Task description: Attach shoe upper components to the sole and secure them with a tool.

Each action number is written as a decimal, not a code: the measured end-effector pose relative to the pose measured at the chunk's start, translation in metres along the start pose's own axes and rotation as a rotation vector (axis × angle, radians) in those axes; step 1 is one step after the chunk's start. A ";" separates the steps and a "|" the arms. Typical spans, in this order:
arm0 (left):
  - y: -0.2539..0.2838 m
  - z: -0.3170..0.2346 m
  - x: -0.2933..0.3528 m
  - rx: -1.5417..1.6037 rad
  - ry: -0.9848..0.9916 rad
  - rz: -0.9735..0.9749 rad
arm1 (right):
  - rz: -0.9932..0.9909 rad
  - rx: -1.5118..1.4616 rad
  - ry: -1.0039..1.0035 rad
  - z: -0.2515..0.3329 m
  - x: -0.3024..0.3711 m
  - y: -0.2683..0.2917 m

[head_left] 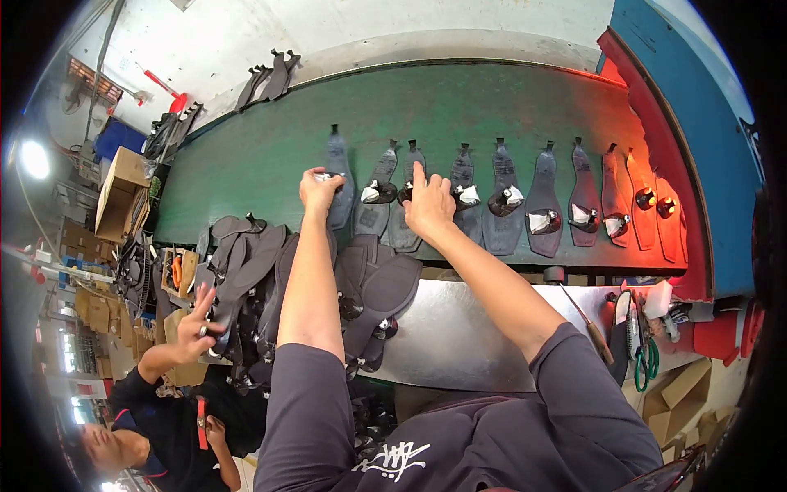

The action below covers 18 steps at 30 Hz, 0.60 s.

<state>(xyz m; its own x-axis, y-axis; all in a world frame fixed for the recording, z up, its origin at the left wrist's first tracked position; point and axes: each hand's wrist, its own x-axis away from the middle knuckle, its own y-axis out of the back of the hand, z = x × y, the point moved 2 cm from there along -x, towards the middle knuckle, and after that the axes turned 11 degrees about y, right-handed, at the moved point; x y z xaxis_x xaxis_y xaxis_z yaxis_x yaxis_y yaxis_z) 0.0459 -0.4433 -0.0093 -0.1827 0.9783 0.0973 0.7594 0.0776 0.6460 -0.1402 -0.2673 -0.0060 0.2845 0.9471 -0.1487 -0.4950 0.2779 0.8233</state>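
**Left hand (318,192) and right hand (429,207) over a row of dark sole-shaped pieces (543,184)**

At far left, a co-worker (168,430) raises one hand (195,330) near a heap of dark grey padded parts (246,266); the co-worker's other hand is at a red strip (202,422). The heap lies along the near edge of the green tabletop (254,164). Next, the left hand is at the leftmost piece (338,152), its fingers bent and close together beside something small and white; whether they grip it, I cannot tell.

Just right, the right hand lies over the third piece, index finger stretched along it, the other fingers bent and partly spread; whether they have hold of anything is hidden. The row runs on rightward across the tabletop, several pieces bearing a dark, glossy band (584,217) with white in it. The rightmost pieces lie in red light beside a blue housing (701,148). Below them are a wooden-handled tool (599,342) and green-handled scissors (648,361).
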 end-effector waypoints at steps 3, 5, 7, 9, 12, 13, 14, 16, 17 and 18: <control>0.009 0.000 -0.004 0.115 -0.070 -0.047 | -0.016 -0.062 -0.038 0.004 -0.007 -0.004; 0.008 -0.007 -0.005 0.183 -0.029 0.101 | -0.033 -0.108 -0.051 0.003 -0.013 -0.006; 0.000 -0.009 0.000 0.424 0.164 0.607 | -0.071 -0.298 -0.114 0.000 -0.020 -0.010; -0.006 -0.012 0.007 0.294 0.177 0.660 | -0.120 -0.365 -0.122 -0.003 -0.025 -0.018; -0.007 -0.022 0.015 0.201 0.160 0.613 | -0.101 -0.668 -0.131 -0.005 -0.029 -0.028; -0.009 -0.026 0.019 0.196 0.174 0.633 | -0.103 -0.668 -0.135 -0.005 -0.027 -0.031; -0.010 -0.030 0.024 0.191 0.185 0.654 | -0.128 -0.852 -0.147 -0.006 -0.026 -0.035; -0.018 -0.036 0.028 0.200 0.158 0.672 | -0.215 -1.097 -0.144 -0.013 -0.026 -0.038; -0.023 -0.040 0.030 0.212 0.138 0.683 | -0.238 -1.090 -0.151 -0.018 -0.026 -0.038; -0.028 -0.042 0.033 0.222 0.109 0.696 | -0.287 -1.187 -0.106 -0.017 -0.024 -0.035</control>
<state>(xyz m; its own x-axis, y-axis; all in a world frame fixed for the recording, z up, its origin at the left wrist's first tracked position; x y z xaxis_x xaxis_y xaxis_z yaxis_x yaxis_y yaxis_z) -0.0069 -0.4214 0.0076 0.3357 0.7915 0.5107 0.8283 -0.5062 0.2400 -0.1433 -0.2970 -0.0407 0.5441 0.8253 -0.1513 -0.8288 0.5005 -0.2503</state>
